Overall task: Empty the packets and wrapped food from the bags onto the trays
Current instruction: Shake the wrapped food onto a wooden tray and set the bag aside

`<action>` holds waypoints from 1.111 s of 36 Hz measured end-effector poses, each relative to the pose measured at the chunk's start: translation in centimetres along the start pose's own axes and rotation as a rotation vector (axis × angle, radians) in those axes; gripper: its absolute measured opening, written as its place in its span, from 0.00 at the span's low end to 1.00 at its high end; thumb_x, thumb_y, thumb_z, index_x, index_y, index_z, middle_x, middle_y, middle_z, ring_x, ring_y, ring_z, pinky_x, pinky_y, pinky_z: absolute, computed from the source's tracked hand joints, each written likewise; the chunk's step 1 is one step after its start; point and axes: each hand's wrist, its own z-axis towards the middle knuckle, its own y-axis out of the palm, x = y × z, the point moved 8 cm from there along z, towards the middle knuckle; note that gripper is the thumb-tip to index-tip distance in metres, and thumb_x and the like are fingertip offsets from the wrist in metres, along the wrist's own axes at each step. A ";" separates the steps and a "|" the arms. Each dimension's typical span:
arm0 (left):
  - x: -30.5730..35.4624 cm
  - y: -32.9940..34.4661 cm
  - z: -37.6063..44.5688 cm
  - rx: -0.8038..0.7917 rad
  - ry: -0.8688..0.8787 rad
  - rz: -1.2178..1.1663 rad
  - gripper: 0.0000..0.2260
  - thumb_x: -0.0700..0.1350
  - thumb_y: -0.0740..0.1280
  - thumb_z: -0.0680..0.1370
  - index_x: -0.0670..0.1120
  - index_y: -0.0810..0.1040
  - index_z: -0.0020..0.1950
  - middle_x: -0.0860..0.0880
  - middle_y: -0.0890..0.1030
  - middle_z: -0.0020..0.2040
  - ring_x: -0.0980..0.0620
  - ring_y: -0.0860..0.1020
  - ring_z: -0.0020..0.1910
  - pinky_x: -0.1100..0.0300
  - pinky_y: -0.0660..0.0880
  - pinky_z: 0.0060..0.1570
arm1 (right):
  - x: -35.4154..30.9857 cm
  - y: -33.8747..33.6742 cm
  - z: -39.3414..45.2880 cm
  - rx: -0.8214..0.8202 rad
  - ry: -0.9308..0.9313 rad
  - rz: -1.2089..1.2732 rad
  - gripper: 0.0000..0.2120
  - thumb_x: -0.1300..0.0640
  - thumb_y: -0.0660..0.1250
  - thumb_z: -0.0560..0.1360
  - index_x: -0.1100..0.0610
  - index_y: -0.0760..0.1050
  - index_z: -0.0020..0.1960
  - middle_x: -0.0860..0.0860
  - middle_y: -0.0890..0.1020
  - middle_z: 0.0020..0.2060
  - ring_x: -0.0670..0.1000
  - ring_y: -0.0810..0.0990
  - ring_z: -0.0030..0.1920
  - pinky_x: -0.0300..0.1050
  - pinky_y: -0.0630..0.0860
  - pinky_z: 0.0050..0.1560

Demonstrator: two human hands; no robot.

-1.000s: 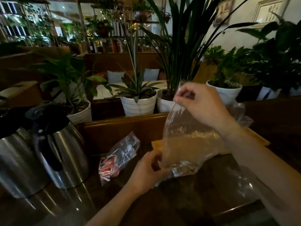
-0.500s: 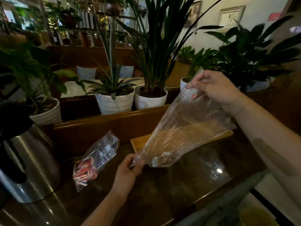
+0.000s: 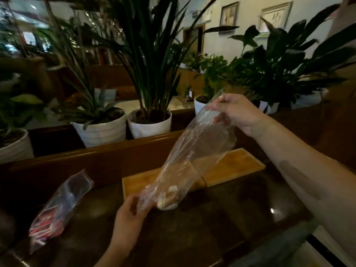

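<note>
I hold a clear plastic bag point(image 3: 190, 155) stretched on a slant over the dark table. My right hand point(image 3: 237, 112) pinches its upper end, raised high at the right. My left hand point(image 3: 133, 211) grips the lower end near the table. A pale wrapped food item point(image 3: 168, 199) sits inside the low end of the bag. Two wooden trays lie behind it, the left tray point(image 3: 134, 185) and the right tray point(image 3: 237, 166). A second clear bag point(image 3: 57, 209) with red packets lies on the table at the left.
A wooden ledge point(image 3: 115, 151) runs along the table's far side. Behind it stand potted plants in white pots point(image 3: 102, 130) point(image 3: 152, 126). The table's near edge point(image 3: 269, 245) drops off at the lower right.
The view has swung right, so the steel kettles at the left are out of frame. The bag is drawn out longer and narrower, and the wrapped food now shows at its low end.
</note>
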 end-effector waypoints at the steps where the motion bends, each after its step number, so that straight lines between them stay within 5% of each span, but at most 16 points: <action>1: -0.3 -0.1 0.2 0.042 0.007 0.029 0.08 0.46 0.70 0.76 0.61 0.77 0.49 0.55 0.83 0.49 0.57 0.81 0.51 0.63 0.74 0.44 | 0.6 -0.2 0.4 -0.010 0.003 0.003 0.04 0.57 0.68 0.78 0.54 0.79 0.44 0.59 0.85 0.52 0.48 0.84 0.32 0.40 0.77 0.28; 8: -0.2 1.5 0.4 0.192 0.045 0.080 0.06 0.46 0.68 0.78 0.52 0.81 0.54 0.55 0.86 0.46 0.60 0.83 0.47 0.65 0.75 0.42 | 6.0 -2.8 3.1 -0.079 0.083 0.104 0.07 0.57 0.68 0.78 0.59 0.79 0.54 0.55 0.86 0.50 0.46 0.83 0.30 0.38 0.78 0.29; 14: -0.2 3.7 -1.0 0.322 0.073 0.084 0.09 0.46 0.66 0.80 0.63 0.77 0.49 0.55 0.81 0.52 0.57 0.79 0.51 0.63 0.73 0.44 | 9.5 -3.8 4.6 -0.116 0.112 0.205 0.05 0.58 0.67 0.79 0.59 0.80 0.48 0.62 0.85 0.48 0.48 0.84 0.31 0.40 0.79 0.30; 18: -2.4 4.4 -2.6 0.286 -0.005 0.095 0.14 0.45 0.71 0.76 0.66 0.79 0.51 0.58 0.84 0.51 0.55 0.81 0.53 0.57 0.76 0.52 | 10.6 -4.1 5.5 -0.148 0.116 0.246 0.09 0.58 0.67 0.79 0.63 0.80 0.53 0.59 0.86 0.46 0.48 0.85 0.32 0.40 0.81 0.29; 26: 0.1 4.7 -1.6 0.328 0.066 0.102 0.16 0.62 0.71 0.67 0.67 0.77 0.54 0.56 0.82 0.53 0.57 0.82 0.49 0.61 0.78 0.45 | 10.9 -4.0 6.0 -0.193 0.100 0.275 0.06 0.58 0.66 0.79 0.60 0.80 0.51 0.55 0.87 0.48 0.48 0.85 0.32 0.39 0.78 0.28; 31: 2.0 4.5 0.1 0.298 0.150 0.111 0.07 0.54 0.67 0.75 0.56 0.84 0.47 0.50 0.84 0.49 0.56 0.83 0.46 0.68 0.79 0.37 | 11.1 -4.3 6.0 -0.206 0.121 0.267 0.05 0.59 0.66 0.79 0.58 0.79 0.47 0.56 0.86 0.47 0.48 0.85 0.32 0.39 0.79 0.28; 40: 7.9 4.6 2.0 0.216 0.304 0.173 0.07 0.54 0.68 0.72 0.58 0.82 0.48 0.55 0.84 0.49 0.60 0.83 0.45 0.62 0.77 0.39 | 12.7 -7.1 7.3 -0.094 0.188 0.287 0.05 0.59 0.66 0.79 0.58 0.80 0.49 0.52 0.83 0.38 0.47 0.84 0.31 0.38 0.77 0.27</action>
